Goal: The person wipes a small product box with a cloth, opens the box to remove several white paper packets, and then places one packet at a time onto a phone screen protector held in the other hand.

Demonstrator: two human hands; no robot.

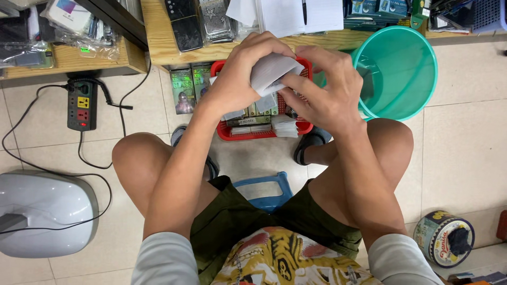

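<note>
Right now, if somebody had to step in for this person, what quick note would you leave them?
Left hand and right hand: both grip a small white packet, held above the red basket.
Basket: on the floor between the feet, holding flat boxes and white packets.
Teal bucket: to the right, one dark item inside.
Done: cannot tell how many were handled.
Left: the packet in hand, the basket's contents.

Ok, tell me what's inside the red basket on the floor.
The red basket holds a row of small boxes standing on edge and a white stack of papers at its right end. Both hands, holding a white packet, cover the basket's back half.
</note>
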